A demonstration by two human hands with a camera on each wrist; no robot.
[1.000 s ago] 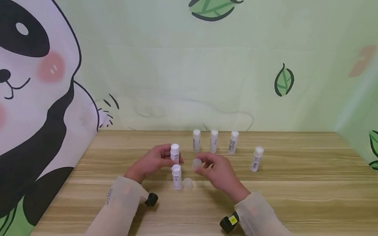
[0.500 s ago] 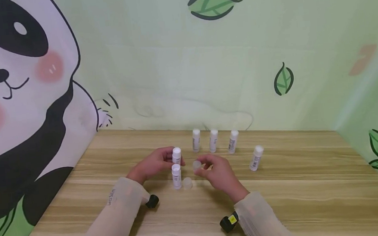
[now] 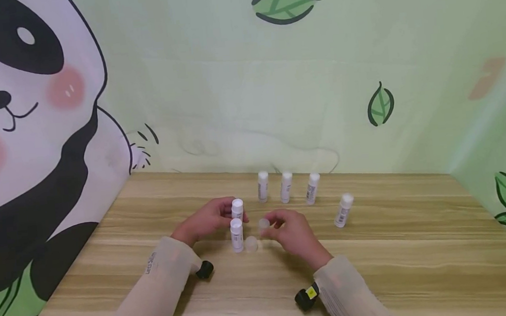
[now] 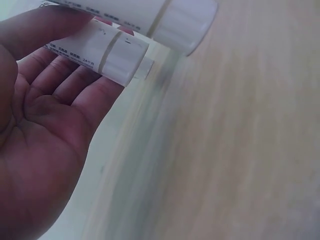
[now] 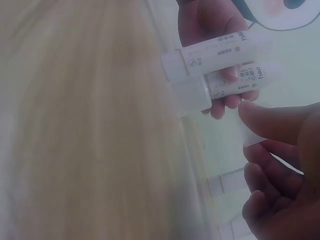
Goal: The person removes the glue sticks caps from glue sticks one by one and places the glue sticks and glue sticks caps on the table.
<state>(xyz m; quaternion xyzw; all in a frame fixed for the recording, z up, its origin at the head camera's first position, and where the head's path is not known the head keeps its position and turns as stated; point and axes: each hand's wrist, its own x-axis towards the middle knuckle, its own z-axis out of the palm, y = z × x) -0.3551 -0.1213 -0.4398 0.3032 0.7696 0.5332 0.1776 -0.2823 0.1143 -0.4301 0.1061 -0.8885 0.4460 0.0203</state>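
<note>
In the head view my left hand [image 3: 208, 219] holds a white glue stick [image 3: 237, 206] upright between thumb and fingers. Just in front of it another white glue stick [image 3: 237, 235] stands on the table, overlapping the held one's lower part. Beside that one lies a translucent cap [image 3: 251, 244]. My right hand [image 3: 290, 229] pinches a second translucent cap [image 3: 264, 224] between thumb and forefinger, a short way right of the held stick. The left wrist view shows the left thumb and fingers around the held glue stick [image 4: 82, 47], its far side hidden by the palm.
Farther back on the wooden table [image 3: 402, 265], three capped glue sticks stand in a row, the middle one [image 3: 286, 187] among them. One more glue stick [image 3: 344, 210] stands to the right. A printed backdrop [image 3: 210, 81] rises behind the table's back edge.
The left hand has shifted slightly right and toward me with its glue stick, now overlapping the front stick more. The right hand has lowered a little, still pinching the cap.
</note>
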